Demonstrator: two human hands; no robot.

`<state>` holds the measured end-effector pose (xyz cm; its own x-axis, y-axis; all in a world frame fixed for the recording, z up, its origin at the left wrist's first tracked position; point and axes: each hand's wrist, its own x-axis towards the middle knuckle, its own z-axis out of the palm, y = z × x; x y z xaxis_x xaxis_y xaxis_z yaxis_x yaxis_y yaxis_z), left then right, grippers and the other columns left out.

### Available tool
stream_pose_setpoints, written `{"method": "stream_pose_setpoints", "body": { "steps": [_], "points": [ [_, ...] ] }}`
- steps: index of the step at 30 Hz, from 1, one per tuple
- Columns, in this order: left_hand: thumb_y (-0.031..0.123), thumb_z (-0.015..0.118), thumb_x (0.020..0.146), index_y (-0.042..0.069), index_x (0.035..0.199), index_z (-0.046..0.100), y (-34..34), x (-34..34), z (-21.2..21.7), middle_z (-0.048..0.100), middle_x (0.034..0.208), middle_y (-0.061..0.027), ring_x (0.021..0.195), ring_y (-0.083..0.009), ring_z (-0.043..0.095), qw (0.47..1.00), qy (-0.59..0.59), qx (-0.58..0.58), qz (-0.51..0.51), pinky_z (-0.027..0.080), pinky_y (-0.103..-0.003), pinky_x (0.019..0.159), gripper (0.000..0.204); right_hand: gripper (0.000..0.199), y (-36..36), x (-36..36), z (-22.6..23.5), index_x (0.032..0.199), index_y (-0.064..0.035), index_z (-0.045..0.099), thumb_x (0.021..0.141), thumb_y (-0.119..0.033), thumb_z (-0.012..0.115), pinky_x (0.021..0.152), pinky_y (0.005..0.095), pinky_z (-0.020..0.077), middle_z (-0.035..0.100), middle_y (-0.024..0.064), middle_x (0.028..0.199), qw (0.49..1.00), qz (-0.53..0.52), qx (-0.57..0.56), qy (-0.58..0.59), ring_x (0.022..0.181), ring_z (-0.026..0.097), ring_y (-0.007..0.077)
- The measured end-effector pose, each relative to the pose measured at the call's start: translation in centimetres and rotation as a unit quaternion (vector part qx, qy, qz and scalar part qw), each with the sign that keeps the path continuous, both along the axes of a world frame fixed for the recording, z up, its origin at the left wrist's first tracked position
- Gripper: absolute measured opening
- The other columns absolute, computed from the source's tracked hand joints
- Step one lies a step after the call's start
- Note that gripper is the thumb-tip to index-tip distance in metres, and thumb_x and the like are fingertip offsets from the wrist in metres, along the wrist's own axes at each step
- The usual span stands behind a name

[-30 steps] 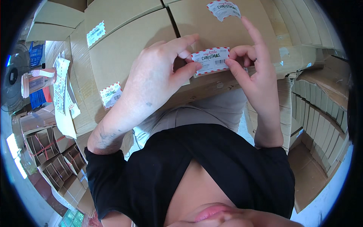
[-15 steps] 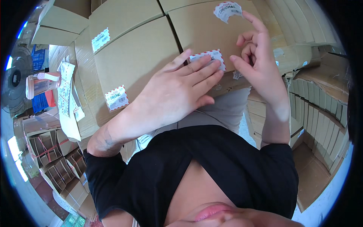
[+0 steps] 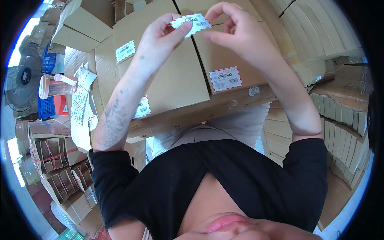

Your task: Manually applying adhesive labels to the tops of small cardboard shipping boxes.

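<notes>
A white sticker label with a red-and-blue striped, scalloped edge is pinched between the thumb and fingers of my left hand, above the seam of the cardboard boxes. My right hand is at the label's right end, its index fingertip close to or touching the edge; thumb and index finger are apart. Below, a matching label lies flat on the near corner of the right box. The left box carries one label at its far left and another, partly behind my left forearm, near its front edge.
Left of the boxes lie label backing strips and a pink-lidded cup. A black fan and blue crates are farther left. Stacked folded cardboard stands at right, and an open carton at far left.
My left hand has lifted off the near label and moved away from me, taking hold of the curled label that was on my right index finger. My right hand has shifted left.
</notes>
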<state>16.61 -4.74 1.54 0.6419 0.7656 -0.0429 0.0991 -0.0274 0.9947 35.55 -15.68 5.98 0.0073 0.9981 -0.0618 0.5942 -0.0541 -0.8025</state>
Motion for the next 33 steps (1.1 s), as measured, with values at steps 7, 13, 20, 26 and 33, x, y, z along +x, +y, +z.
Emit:
{"method": "stream_pose_setpoints", "body": {
  "steps": [7,13,20,26,33],
  "points": [
    [0.015,0.068,0.095,0.003,0.116,0.063,5.0,1.4,-2.0,0.063,0.089,0.0025,0.080,-0.0028,0.054,0.988,0.089,0.098,-0.077,0.044,-0.019,0.074,0.025,0.014,6.6,2.9,-6.6,0.093,-0.0050,0.059,0.087,-0.010,0.071,0.073,0.0231,0.0468,0.061,-0.0011,0.083,0.984,-0.028,0.146,0.098,0.081,0.056,0.0061],
    [0.013,0.071,0.092,0.005,0.115,0.064,6.3,2.3,-3.3,0.060,0.079,0.0054,0.069,-0.0025,0.048,0.971,0.120,0.177,-0.107,0.039,-0.020,0.061,0.026,0.022,7.1,3.6,-9.4,0.105,-0.0045,0.056,0.087,-0.006,0.068,0.073,0.0254,0.0484,0.061,0.0014,0.086,0.985,-0.035,0.167,0.035,0.079,0.057,0.0094],
    [0.012,0.075,0.088,0.007,0.129,0.050,5.7,2.5,-2.5,0.063,0.079,0.0017,0.074,-0.0046,0.055,0.977,0.135,0.152,-0.057,0.042,-0.022,0.063,0.048,0.064,5.6,2.7,-7.5,0.137,-0.0097,0.035,0.082,-0.010,0.068,0.079,0.0359,0.0515,0.065,0.0089,0.089,0.988,-0.086,0.129,0.029,0.086,0.065,0.0212],
    [0.020,0.079,0.082,0.008,0.137,0.041,5.4,2.5,-2.0,0.066,0.081,-0.0076,0.078,-0.0186,0.064,0.956,0.181,0.227,-0.038,0.052,-0.034,0.072,0.067,0.069,5.9,3.1,-7.9,0.140,-0.0083,0.034,0.081,-0.008,0.069,0.077,0.0354,0.0513,0.065,0.0090,0.086,0.988,-0.075,0.133,0.033,0.084,0.065,0.0210],
    [0.023,0.078,0.082,0.008,0.139,0.038,5.3,2.7,-1.7,0.067,0.084,-0.0092,0.080,-0.0225,0.066,0.939,0.227,0.255,-0.037,0.053,-0.038,0.073,0.071,0.073,5.9,3.2,-7.6,0.143,-0.0085,0.032,0.081,-0.008,0.070,0.074,0.0350,0.0507,0.065,0.0083,0.085,0.990,-0.064,0.126,0.032,0.079,0.063,0.0205]
  ]
}}
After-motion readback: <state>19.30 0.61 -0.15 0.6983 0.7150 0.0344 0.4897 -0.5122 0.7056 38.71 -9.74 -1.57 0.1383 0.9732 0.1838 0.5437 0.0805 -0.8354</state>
